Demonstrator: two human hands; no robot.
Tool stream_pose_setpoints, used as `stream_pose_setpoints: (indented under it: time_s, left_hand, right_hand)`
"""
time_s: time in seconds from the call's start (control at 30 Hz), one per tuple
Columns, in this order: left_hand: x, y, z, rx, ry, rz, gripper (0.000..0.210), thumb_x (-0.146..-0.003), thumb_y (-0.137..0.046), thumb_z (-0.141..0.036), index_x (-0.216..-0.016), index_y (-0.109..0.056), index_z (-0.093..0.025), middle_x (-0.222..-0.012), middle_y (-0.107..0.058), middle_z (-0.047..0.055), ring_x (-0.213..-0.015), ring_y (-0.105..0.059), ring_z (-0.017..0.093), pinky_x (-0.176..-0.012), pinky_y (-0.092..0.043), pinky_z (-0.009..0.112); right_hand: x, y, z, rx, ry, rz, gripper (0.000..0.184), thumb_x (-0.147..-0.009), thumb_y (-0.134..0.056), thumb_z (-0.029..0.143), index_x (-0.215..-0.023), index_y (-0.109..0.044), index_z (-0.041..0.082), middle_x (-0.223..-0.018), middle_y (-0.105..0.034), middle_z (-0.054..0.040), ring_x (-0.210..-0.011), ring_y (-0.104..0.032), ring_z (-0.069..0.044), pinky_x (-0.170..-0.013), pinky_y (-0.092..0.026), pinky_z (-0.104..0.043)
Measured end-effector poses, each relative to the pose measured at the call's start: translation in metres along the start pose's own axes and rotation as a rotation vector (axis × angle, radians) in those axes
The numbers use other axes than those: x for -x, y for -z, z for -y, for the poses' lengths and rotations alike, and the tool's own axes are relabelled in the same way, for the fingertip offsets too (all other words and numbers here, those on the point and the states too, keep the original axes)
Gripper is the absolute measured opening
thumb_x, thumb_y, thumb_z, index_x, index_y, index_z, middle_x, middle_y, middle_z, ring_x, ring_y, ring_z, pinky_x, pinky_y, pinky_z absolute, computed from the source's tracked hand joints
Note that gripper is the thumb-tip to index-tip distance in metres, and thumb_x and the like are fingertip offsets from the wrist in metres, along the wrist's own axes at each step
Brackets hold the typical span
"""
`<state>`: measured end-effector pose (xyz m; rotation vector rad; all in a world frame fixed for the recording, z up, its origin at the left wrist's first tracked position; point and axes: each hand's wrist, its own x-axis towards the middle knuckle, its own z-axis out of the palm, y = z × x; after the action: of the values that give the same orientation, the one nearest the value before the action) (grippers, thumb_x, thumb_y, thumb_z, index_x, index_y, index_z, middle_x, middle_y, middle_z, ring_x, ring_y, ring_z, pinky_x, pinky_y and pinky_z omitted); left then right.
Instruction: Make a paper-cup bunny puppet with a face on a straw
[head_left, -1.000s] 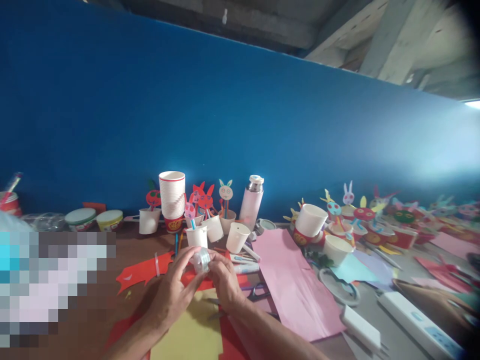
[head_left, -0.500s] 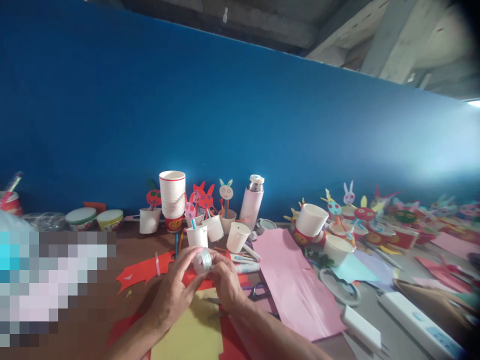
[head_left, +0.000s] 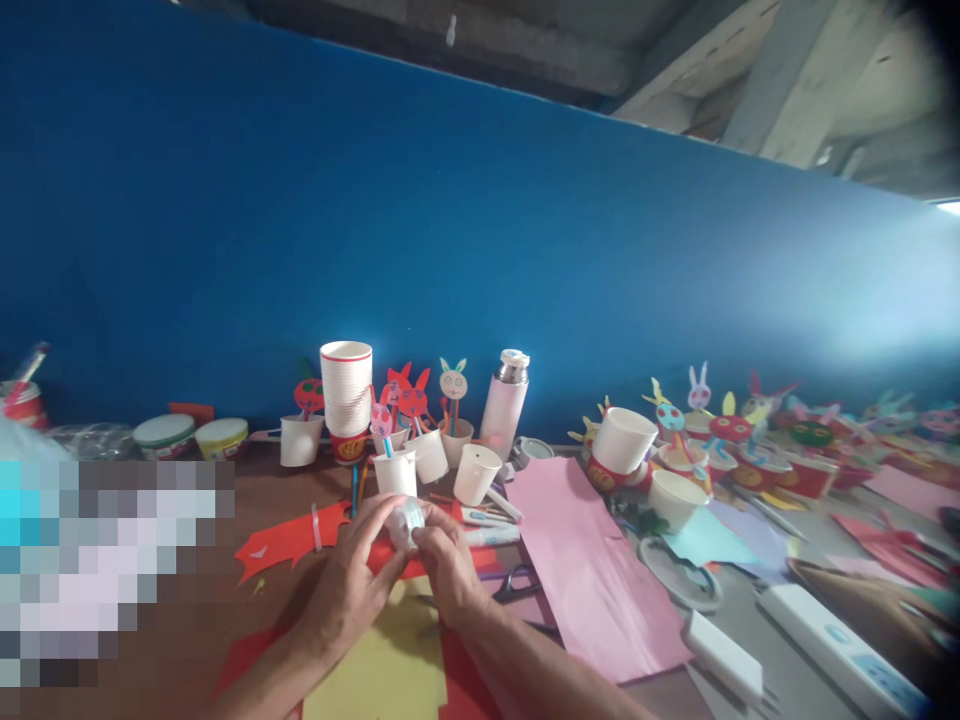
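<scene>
Between both hands is a small whitish, see-through roll (head_left: 406, 520) that looks like clear tape. My left hand (head_left: 364, 560) is curled around its left side, thumb underneath. The fingertips of my right hand (head_left: 448, 560) pinch at its right edge. Beneath the hands lie a yellow sheet (head_left: 375, 660) and red paper (head_left: 469, 680). Just behind the roll stands a white paper cup (head_left: 395, 475) with a pink paper face on a blue stick. Scissors (head_left: 517, 585) lie right of my right hand, partly hidden by it. A cut red paper piece (head_left: 277, 542) rests to the left.
Behind are a tall cup stack (head_left: 346, 400), a pink thermos (head_left: 504, 405) and a tilted white cup (head_left: 476, 474). A pink sheet (head_left: 592, 580) lies right, beside a white power strip (head_left: 840, 645) and an adapter (head_left: 721, 655). Lidded tubs (head_left: 163, 435) stand left, before a blue partition (head_left: 450, 220).
The roll has turned slightly in my hands. My right fingertips have shifted a little left, across its front edge. Other things have stayed in place.
</scene>
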<state>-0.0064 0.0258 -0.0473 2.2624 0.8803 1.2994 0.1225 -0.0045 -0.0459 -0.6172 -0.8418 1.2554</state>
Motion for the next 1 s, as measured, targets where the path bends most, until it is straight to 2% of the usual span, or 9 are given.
stream_pose_setpoints:
  time_s: [0.3, 0.57, 1.0]
  left_hand:
    - [-0.0029, 0.002, -0.0001, -0.045, -0.031, 0.003, 0.041, -0.085, -0.051, -0.027, -0.124, -0.039, -0.027, -0.125, -0.05, 0.009, -0.116, -0.05, 0.022, -0.094, -0.046, 0.036]
    - [-0.0015, 0.0035, -0.0038, -0.074, -0.051, 0.016, 0.042, -0.085, -0.052, -0.022, -0.124, -0.038, -0.028, -0.123, -0.052, 0.008, -0.115, -0.05, 0.021, -0.096, -0.044, 0.035]
    - [-0.0024, 0.0051, -0.0083, -0.093, -0.056, 0.05, 0.04, -0.085, -0.051, -0.026, -0.123, -0.039, -0.027, -0.123, -0.052, 0.009, -0.115, -0.05, 0.021, -0.096, -0.044, 0.035]
  right_hand:
    - [0.0016, -0.0039, 0.0078, 0.038, 0.003, 0.043, 0.028, -0.06, -0.049, 0.005, -0.082, -0.064, 0.014, -0.072, -0.061, 0.0008, -0.064, -0.05, -0.012, -0.064, -0.04, -0.023]
    - [0.0017, -0.0009, 0.0018, 0.046, 0.023, 0.019, 0.019, -0.068, -0.05, 0.014, -0.082, -0.064, 0.014, -0.072, -0.06, -0.0003, -0.065, -0.05, -0.012, -0.065, -0.039, -0.023]
    - [0.003, -0.0007, 0.0033, 0.104, 0.035, 0.024, 0.029, -0.063, -0.046, 0.011, -0.085, -0.064, 0.015, -0.072, -0.059, -0.0001, -0.066, -0.048, -0.013, -0.064, -0.038, -0.023]
